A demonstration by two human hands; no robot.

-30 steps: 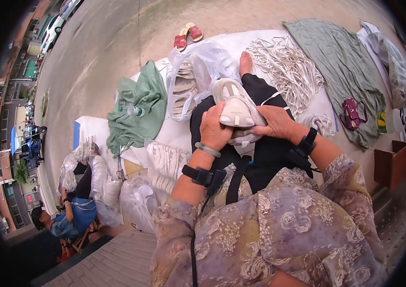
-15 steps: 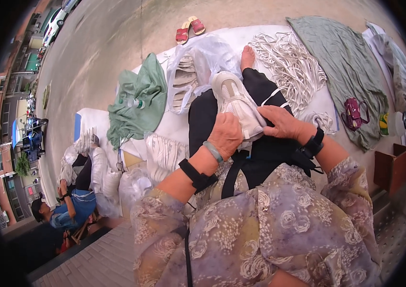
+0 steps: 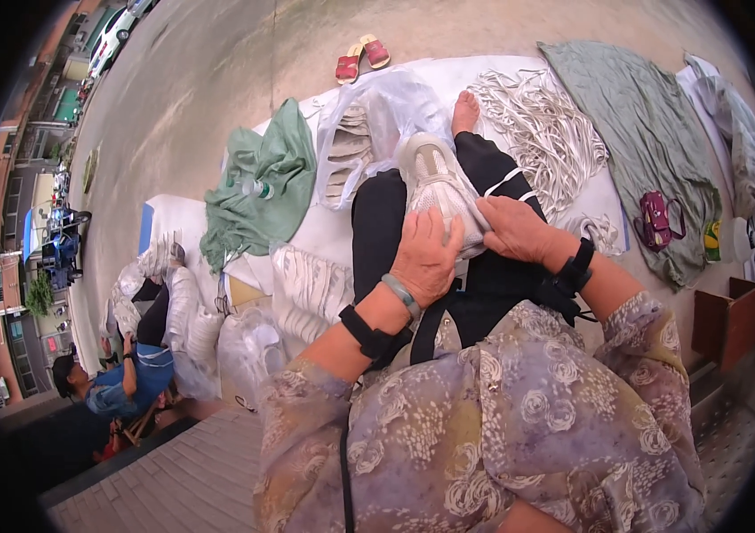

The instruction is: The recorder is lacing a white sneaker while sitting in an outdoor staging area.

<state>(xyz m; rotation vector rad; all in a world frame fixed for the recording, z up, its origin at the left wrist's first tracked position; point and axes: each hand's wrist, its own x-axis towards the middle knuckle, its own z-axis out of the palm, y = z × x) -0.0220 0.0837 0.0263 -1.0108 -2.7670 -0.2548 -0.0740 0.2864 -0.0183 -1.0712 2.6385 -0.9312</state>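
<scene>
A white mesh sneaker (image 3: 436, 182) rests between my black-trousered thighs, its toe pointing away from me. My left hand (image 3: 429, 256) lies over the near left side of its opening, fingers bent against the upper. On the opposite side, my right hand (image 3: 524, 231) pinches the edge of the sneaker between thumb and fingers. Both fingertips' contact points are partly hidden. Beyond the toe, a clear plastic bag (image 3: 399, 102) holds several pale shoe parts. A white lace or strap (image 3: 509, 182) loops around my right knee.
Many white laces (image 3: 546, 133) pile up at the right. Left lies a green cloth (image 3: 262, 178) with a plastic bottle (image 3: 257, 188); nearer are bagged shoe parts (image 3: 306, 289). A grey-green sheet (image 3: 644, 133) bears a purple bag (image 3: 659, 219). Another person (image 3: 128, 377) sits at far left.
My left hand's fingers have loosened from a tight pinch and spread over the sneaker's near side. My right hand keeps its grip on the opposite edge. The other person's arm has shifted slightly.
</scene>
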